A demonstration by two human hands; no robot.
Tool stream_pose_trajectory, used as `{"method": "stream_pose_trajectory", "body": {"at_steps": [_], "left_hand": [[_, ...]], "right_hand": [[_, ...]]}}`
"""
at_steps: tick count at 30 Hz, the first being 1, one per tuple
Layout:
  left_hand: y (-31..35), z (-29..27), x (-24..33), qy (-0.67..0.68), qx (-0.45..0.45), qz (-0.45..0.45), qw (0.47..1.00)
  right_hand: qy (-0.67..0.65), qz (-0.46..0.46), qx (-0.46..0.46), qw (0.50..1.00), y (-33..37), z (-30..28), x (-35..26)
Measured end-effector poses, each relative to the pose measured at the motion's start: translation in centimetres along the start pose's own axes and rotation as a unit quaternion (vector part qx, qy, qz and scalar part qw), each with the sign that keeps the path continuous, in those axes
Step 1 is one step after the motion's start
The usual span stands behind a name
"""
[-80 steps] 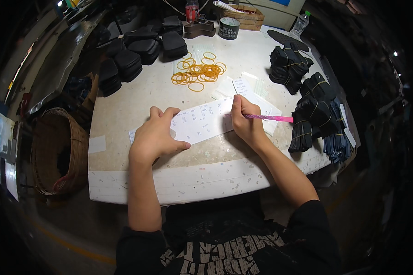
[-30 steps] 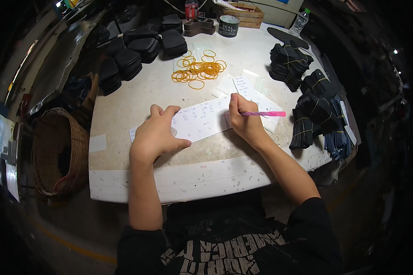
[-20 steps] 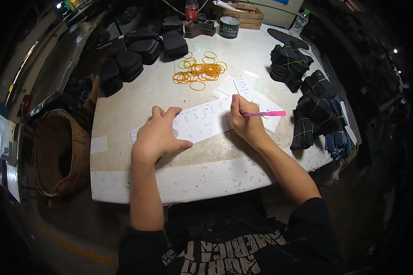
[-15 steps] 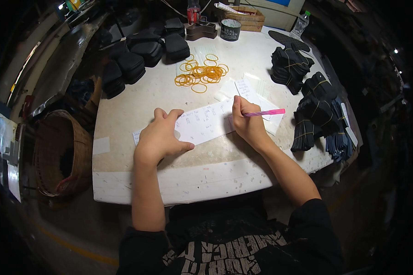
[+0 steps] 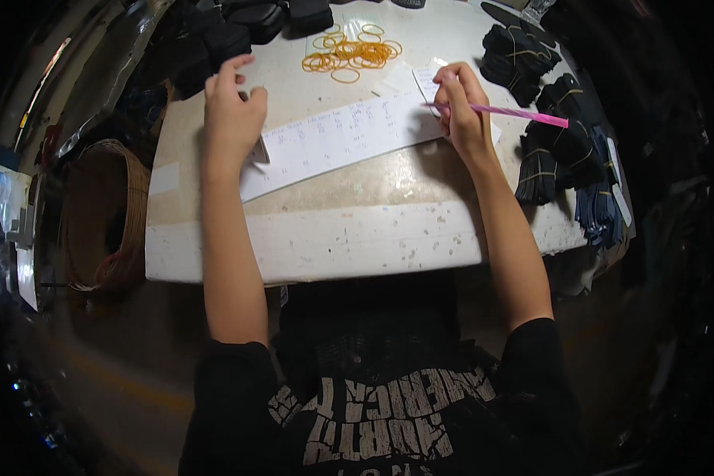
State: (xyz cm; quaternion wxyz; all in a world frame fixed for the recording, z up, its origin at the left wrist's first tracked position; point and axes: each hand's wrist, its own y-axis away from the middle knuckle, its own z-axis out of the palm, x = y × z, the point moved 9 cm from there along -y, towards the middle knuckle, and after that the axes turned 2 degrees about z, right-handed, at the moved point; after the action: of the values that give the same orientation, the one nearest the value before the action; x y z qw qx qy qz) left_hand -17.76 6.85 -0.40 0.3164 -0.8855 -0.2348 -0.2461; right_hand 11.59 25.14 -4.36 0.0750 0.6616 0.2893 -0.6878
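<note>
Left hand (image 5: 234, 119) shifted left, paper (image 5: 325, 144) inside table edge (image 5: 349, 268)

Pink pen (image 5: 527, 115); white paper (image 5: 317, 159); orange rubber bands (image 5: 362, 55)

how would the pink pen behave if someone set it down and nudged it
The pink pen would probably roll, since its barrel looks slender and roundish. It should be stiff: its long end sticks straight out beyond the right hand without visibly sagging. Being so thin, it's likely light, so a small nudge may move it.
</note>
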Motion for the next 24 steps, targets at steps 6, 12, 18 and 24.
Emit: {"method": "stream_pose_trajectory", "body": {"at_steps": [6, 12, 18, 24], "left_hand": [[1.6, -2.3, -0.5, 0.062, 0.151, 0.017, 0.986], [4.3, -0.5, -1.1, 0.161, 0.101, -0.03, 0.981], [3.5, -3.2, -4.9, 0.325, 0.185, -0.084, 0.923], [5.3, -4.1, -10.1, 0.523, 0.28, -0.237, 0.769]], "right_hand": [[0.091, -0.06, 0.033, 0.994, -0.4, -1.1, -0.7], [0.069, -0.046, 0.039, 0.996, -0.3, -1.0, -0.5], [0.077, -0.061, 0.073, 0.992, -0.1, -0.7, -1.3], [0.152, -0.079, 0.045, 0.984, 0.7, 0.3, -2.3]]}}
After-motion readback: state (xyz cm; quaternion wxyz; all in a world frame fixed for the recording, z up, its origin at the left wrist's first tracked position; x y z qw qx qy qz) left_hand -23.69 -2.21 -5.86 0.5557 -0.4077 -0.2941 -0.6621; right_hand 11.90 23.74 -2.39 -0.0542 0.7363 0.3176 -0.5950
